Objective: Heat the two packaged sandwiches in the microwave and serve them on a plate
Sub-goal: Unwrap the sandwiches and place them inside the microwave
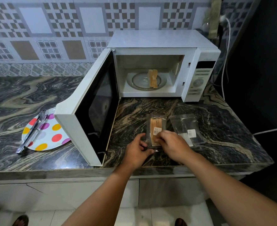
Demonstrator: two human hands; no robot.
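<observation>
One bare tan sandwich (153, 78) sits in the open white microwave (165, 69); your left hand (137, 151) and right hand (173, 144) pinch the second clear-wrapped sandwich (155, 126). Heating and plating remain.

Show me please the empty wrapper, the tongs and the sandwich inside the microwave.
empty wrapper (186, 128), head view, on its clear plastic middle.
tongs (32, 132), head view, on the metal arms over the plate.
sandwich inside the microwave (152, 78), head view, on the bread.
</observation>
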